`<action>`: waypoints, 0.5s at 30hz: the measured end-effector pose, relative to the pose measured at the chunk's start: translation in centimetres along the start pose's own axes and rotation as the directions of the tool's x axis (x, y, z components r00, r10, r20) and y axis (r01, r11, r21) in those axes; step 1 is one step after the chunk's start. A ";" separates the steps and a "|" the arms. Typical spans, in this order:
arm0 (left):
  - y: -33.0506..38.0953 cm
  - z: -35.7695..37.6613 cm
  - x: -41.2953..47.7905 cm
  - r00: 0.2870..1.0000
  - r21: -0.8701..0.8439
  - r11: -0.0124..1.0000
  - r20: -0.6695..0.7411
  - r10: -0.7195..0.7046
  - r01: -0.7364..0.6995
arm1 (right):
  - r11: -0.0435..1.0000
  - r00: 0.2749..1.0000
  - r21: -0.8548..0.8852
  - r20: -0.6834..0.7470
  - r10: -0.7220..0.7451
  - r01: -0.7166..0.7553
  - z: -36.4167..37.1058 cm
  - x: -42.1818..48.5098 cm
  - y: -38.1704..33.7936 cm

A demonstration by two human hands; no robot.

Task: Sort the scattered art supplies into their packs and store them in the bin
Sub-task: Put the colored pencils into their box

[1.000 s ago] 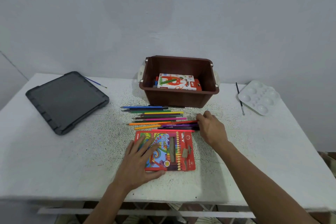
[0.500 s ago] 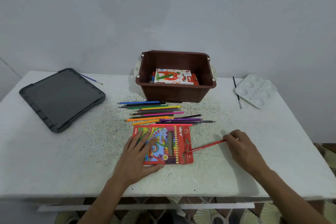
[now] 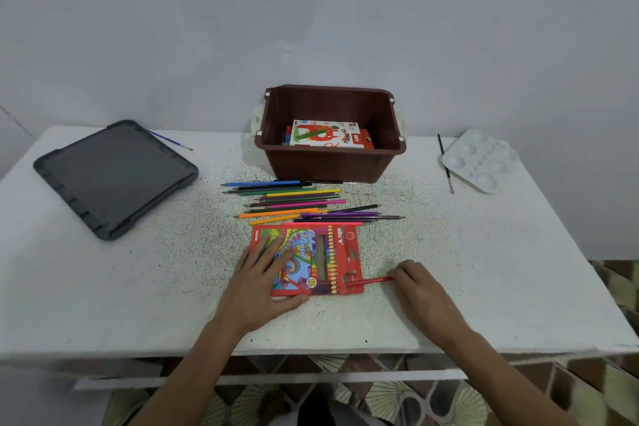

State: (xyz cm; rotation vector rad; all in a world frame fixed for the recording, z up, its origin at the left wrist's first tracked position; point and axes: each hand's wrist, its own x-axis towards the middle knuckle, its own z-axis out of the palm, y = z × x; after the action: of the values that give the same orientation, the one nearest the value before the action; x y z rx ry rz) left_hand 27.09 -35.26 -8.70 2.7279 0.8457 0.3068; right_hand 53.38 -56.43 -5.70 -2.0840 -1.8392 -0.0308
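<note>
Left hand (image 3: 262,284), spread, pressed one pencil pack (image 3: 333,252); right hand (image 3: 418,290) pinched one red pencil (image 3: 371,281) beside it. Dozen-odd loose pencils (image 3: 294,205) lay beyond.

One view only: a wide-angle camera worn on the head looks forward and down over the desk (image 3: 103,304) toward the back wall (image 3: 311,10), close above the near edge, bin (image 3: 330,166) mid-frame
</note>
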 end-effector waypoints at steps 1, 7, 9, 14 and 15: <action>0.0 0.0 0.0 1.000 0.001 1.000 -0.002 0.000 0.000 | 1.000 1.000 0.015 0.000 0.004 -0.004 0.3 0.1 -0.6; 0.1 -0.1 0.0 1.000 0.006 1.000 0.006 -0.005 0.005 | 1.000 0.998 0.022 -0.063 0.000 0.001 1.0 0.8 -3.9; 0.1 -0.2 0.0 1.000 0.008 1.000 0.013 -0.009 0.008 | 0.998 0.997 0.059 -0.076 0.009 -0.005 1.4 0.9 -4.4; 0.1 -0.3 0.0 0.999 0.027 0.999 0.039 -0.024 0.022 | 0.993 0.996 0.118 -0.087 0.000 0.011 2.4 1.1 -5.2; 0.1 -0.4 0.0 0.999 0.027 0.999 0.041 -0.025 0.024 | 0.992 0.997 0.122 -0.077 -0.005 0.014 2.6 1.1 -5.2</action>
State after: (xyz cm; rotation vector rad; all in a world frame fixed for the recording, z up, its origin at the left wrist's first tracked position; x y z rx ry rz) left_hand 27.04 -35.31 -8.30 2.7365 0.8769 0.2344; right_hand 47.97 -54.21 -6.51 -1.9630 -1.7605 0.0000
